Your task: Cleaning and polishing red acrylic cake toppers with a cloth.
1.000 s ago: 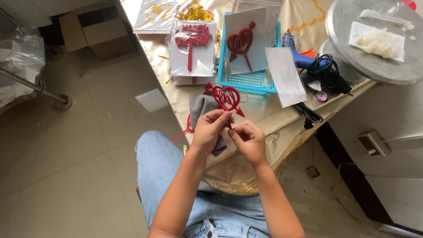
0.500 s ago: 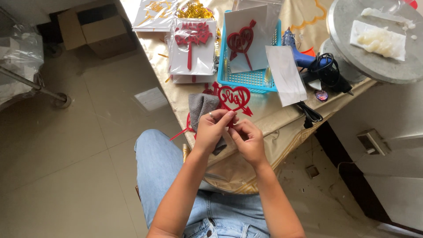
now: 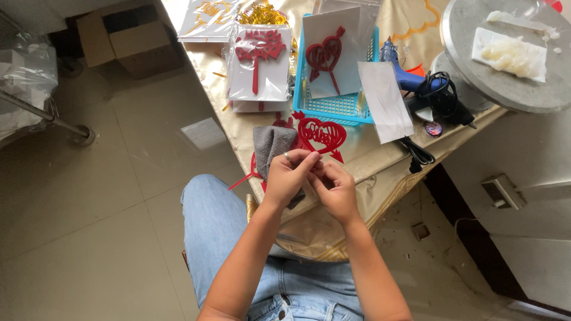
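Note:
Both hands meet over the near edge of the table. My left hand (image 3: 291, 173) and my right hand (image 3: 334, 187) pinch the stem of a red heart-shaped cake topper (image 3: 321, 135), whose heart points away from me. A grey cloth (image 3: 272, 142) lies just under and left of my left hand. Another red topper (image 3: 254, 170) sticks out from beneath that cloth.
A blue basket (image 3: 333, 107) holds a white card with a dark red heart topper (image 3: 324, 56). Left of it lies a stack of bagged toppers (image 3: 260, 62). A blue glue gun (image 3: 404, 77), black cords, scissors (image 3: 416, 151), a round grey turntable (image 3: 505, 53) and a cardboard box (image 3: 128, 38) surround the spot.
The red heart topper has turned in my fingers, from edge-on and narrow to lying broad and flat to the camera. Both hands stay in the same place.

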